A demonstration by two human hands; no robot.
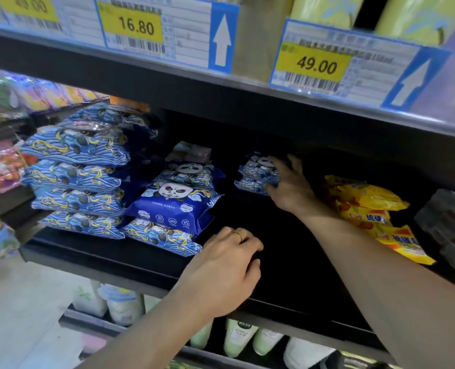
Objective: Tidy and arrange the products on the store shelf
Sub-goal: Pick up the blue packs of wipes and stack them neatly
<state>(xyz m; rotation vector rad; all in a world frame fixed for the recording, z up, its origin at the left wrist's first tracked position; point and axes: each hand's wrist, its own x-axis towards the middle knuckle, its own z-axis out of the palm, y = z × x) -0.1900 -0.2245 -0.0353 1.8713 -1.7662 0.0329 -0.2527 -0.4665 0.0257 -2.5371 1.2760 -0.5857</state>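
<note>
Our right hand [287, 187] grips the blue packs [255, 174] deep in the shelf [146, 272], lying right of the stacks [173, 206]; our left hand [221, 270] rests curled, empty, on the edge.

We're looking at a black shelf [141, 265] that reads as painted metal, matt and smooth, with a duller grey metal edge strip [247, 83] on the level above. The blue panda packs [175, 206] look like soft plastic film, glossy and crinkled at the seams, same for the stack of wave-print packs [77, 179] beside them. The yellow packs [372, 206] are shiny plastic wrap too. The price tags [151, 30] look like printed paper behind clear, slightly glossy plastic holders. On the left hand [221, 270] we can see a ring [238, 236], polished gold-coloured metal.
</note>
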